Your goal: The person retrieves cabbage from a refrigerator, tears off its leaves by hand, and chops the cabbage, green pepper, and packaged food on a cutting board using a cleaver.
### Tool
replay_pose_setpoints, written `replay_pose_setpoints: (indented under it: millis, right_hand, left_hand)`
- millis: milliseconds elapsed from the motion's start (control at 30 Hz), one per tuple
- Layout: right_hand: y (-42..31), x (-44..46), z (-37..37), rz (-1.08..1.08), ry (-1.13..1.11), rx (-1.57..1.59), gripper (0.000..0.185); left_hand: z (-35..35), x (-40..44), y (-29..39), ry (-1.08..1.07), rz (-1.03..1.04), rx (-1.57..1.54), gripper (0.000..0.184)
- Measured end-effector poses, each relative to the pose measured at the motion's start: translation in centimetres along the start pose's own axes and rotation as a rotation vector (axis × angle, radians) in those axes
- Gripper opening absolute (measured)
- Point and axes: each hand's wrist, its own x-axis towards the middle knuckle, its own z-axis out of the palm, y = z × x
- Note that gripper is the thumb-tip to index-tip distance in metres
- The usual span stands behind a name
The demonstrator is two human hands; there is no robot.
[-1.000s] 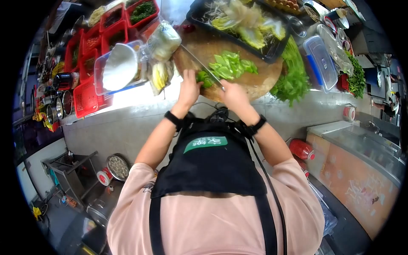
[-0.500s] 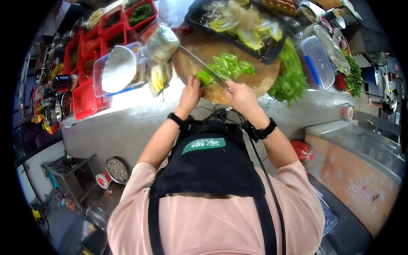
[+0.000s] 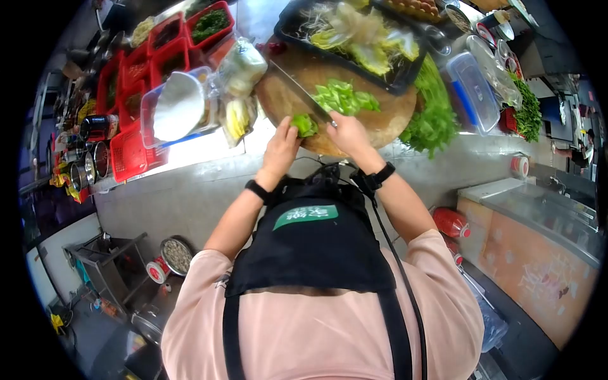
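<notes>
On a round wooden cutting board (image 3: pixel 392 123) lies a loose pile of cut green pieces (image 3: pixel 342 97). My right hand (image 3: pixel 348 133) is closed round the handle of a long knife (image 3: pixel 296 87), whose blade slants toward the upper left across the board. At the board's near left edge, the fingers of my left hand (image 3: pixel 282 144) are bent against a small bunch of green vegetable (image 3: pixel 305 125). The blade lies between this bunch and the cut pile, and a strip of bare wood shows beside it.
A black tray (image 3: pixel 396 85) of yellow-green leaves overlaps the board's far side. Leafy greens (image 3: pixel 432 111) lie right of it, beside a blue-edged plastic box (image 3: pixel 475 95). To the left are plastic bags (image 3: pixel 242 66), a white bowl (image 3: pixel 179 106) and several red baskets (image 3: pixel 130 155).
The knife has moved slightly left and then back, now apart from the small bunch. My right wrist has swung inward since half a second ago. My left hand has stayed beside the bunch.
</notes>
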Motion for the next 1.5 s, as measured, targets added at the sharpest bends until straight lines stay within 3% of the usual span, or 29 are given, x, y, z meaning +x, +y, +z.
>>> replay_pose_setpoints:
  millis: [133,400,667,767,833,967,1033,1167,1333,1500]
  right_hand:
    - [-0.9,-1.8,-2.0,-0.067,0.019,0.049,0.025]
    - [-1.7,-3.8,-5.5,-0.152,-0.091,-0.041,0.019]
    - [0.5,-0.4,-0.7,-0.136,-0.094,-0.100,0.019]
    - [1.7,-0.7,-0.4,-0.134,-0.017,0.014,0.020]
    - [1.1,-1.0,-1.5,-0.044,-0.027,-0.028,0.020]
    - [-0.2,-2.6,-3.1,-0.083,-0.008,0.007,0.019]
    - [-0.7,-3.2,-3.8,-0.112,-0.041,-0.017,0.018]
    - [-0.5,-3.8,-4.6,-0.173,-0.041,-0.010,0.018]
    - [-0.5,-3.9,-5.5,-0.171,-0.063,-0.064,0.018]
    - [0.4,-1.0,-1.2,-0.154,-0.048,-0.111,0.019]
  left_hand:
    - [-0.7,0.7,-0.2,-0.041,0.083,0.018,0.020]
    - [-1.3,1.7,-1.0,-0.155,0.173,0.005,0.020]
    - [-1.0,1.7,-1.4,-0.204,0.260,0.118,0.024]
    - [-1.0,1.3,-0.7,-0.085,0.224,-0.008,0.027]
    - [-2.0,1.2,0.8,-0.099,-0.020,-0.142,0.030]
    - [-2.1,0.9,0.9,-0.165,-0.079,-0.142,0.032]
    - [-2.4,1.0,1.3,-0.307,-0.071,-0.096,0.030]
    - [-1.5,1.5,0.6,-0.233,-0.073,-0.030,0.028]
    - [-0.4,2.8,-0.7,-0.239,0.058,0.009,0.024]
    - [0.3,2.5,-1.4,-0.295,0.155,0.004,0.025]
